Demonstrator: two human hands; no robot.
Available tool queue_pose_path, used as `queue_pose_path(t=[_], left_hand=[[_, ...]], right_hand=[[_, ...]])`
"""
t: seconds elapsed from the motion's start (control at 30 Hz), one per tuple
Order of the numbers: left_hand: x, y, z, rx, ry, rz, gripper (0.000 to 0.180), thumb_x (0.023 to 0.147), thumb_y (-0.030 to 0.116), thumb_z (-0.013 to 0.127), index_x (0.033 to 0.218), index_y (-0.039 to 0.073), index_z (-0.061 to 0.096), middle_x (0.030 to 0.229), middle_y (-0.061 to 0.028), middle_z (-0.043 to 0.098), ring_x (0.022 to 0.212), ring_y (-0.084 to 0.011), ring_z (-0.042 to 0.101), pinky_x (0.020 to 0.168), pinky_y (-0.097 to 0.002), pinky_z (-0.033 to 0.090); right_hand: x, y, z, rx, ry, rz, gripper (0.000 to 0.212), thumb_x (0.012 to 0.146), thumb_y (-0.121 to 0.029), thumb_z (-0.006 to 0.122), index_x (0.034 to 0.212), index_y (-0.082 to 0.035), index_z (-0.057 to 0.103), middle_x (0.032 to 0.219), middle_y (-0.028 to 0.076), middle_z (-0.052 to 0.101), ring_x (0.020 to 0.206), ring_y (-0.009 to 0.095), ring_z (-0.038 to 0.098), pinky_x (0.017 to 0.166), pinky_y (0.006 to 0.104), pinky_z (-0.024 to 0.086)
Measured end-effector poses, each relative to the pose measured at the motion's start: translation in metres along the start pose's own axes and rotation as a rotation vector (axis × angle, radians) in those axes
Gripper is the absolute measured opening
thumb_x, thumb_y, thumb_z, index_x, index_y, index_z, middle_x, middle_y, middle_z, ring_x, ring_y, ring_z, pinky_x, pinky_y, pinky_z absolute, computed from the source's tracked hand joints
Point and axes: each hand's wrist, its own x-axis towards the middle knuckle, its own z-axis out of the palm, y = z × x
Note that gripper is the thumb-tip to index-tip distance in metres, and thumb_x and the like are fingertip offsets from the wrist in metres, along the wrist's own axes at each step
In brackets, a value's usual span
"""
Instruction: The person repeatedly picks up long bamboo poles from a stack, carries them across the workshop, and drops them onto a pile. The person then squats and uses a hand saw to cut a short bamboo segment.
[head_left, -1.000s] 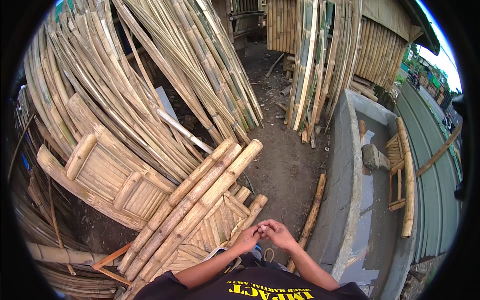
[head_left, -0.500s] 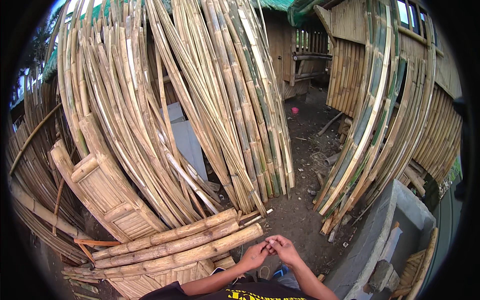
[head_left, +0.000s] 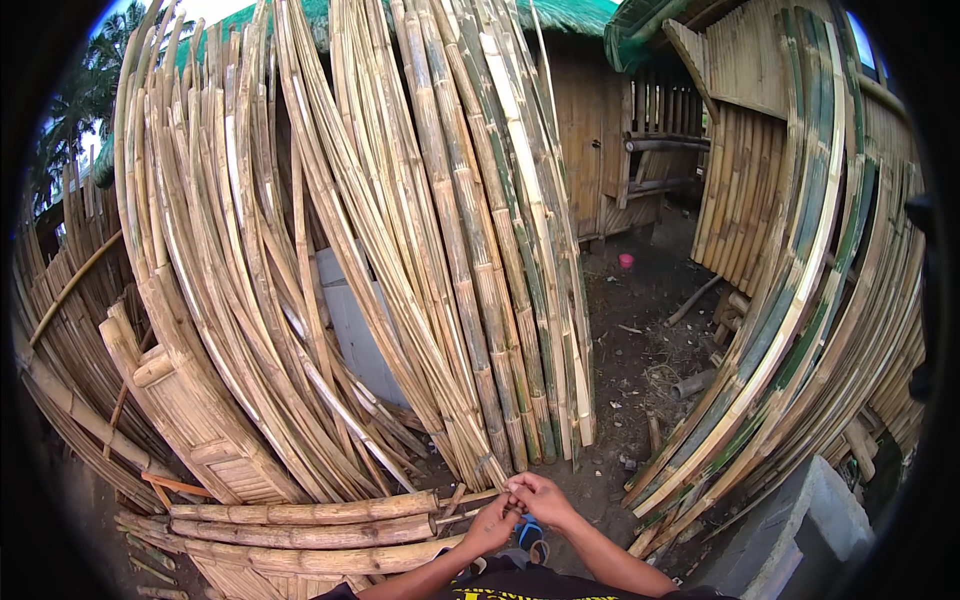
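Note:
My left hand [head_left: 493, 522] and my right hand [head_left: 540, 497] meet in front of me at the bottom centre, fingertips pressed together. They pinch something small between them that I cannot make out. Just left of my hands lie three thick bamboo poles [head_left: 300, 530] stacked on a woven bamboo frame [head_left: 215, 450]. Beyond my hands, a tall bundle of split bamboo slats [head_left: 440, 230] leans upright. A blue sandal [head_left: 530, 533] shows below my hands.
More bamboo slats [head_left: 800, 330] lean at the right against a bamboo wall. A grey concrete block [head_left: 800, 530] stands at the lower right. Bare dirt ground [head_left: 640, 350] runs back to a bamboo hut, with a small red object [head_left: 626, 261] on it.
The view has tilted up from the ground and concrete trough to the leaning slats and hut. My hands have stayed together at the bottom centre.

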Motion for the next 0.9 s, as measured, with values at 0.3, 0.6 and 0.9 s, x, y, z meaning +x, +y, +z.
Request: queue_pose_path(t=[0.3, 0.6, 0.9], left_hand=[[0.190, 0.026, 0.009, -0.066, -0.053, -0.080, 0.032, 0.100, 0.015, 0.051, 0.130, 0.002, 0.050, 0.107, -0.0102, 0.066, 0.089, -0.0179, 0.066, 0.080, -0.0337, 0.052], [0.326, 0.006, -0.033, -0.210, 0.324, -0.118, 0.034, 0.104, 0.018, 0.051, 0.134, 0.002, 0.052, 0.107, -0.0110, 0.068, 0.092, -0.0163, 0.067, 0.081, -0.0316, 0.055], [0.549, -0.016, -0.122, -0.087, 0.706, -0.026, 0.054, 0.098, 0.020, 0.058, 0.146, 0.001, 0.040, 0.119, -0.0222, 0.066, 0.108, -0.0314, 0.067, 0.093, -0.0384, 0.051]], right_hand=[[0.161, -0.020, -0.128, -0.175, 0.069, -0.030, 0.021, 0.100, -0.020, 0.059, 0.110, -0.003, 0.067, 0.086, 0.001, 0.066, 0.076, 0.009, 0.059, 0.067, 0.0268, 0.049], [0.322, -0.061, -0.155, -0.112, -0.094, -0.056, 0.029, 0.097, -0.017, 0.064, 0.122, -0.004, 0.059, 0.092, 0.006, 0.067, 0.081, 0.013, 0.064, 0.071, 0.0290, 0.052], [0.564, -0.115, -0.181, -0.320, 0.030, -0.297, 0.054, 0.094, -0.018, 0.067, 0.140, -0.001, 0.043, 0.120, 0.017, 0.060, 0.107, 0.024, 0.061, 0.092, 0.0367, 0.052]])
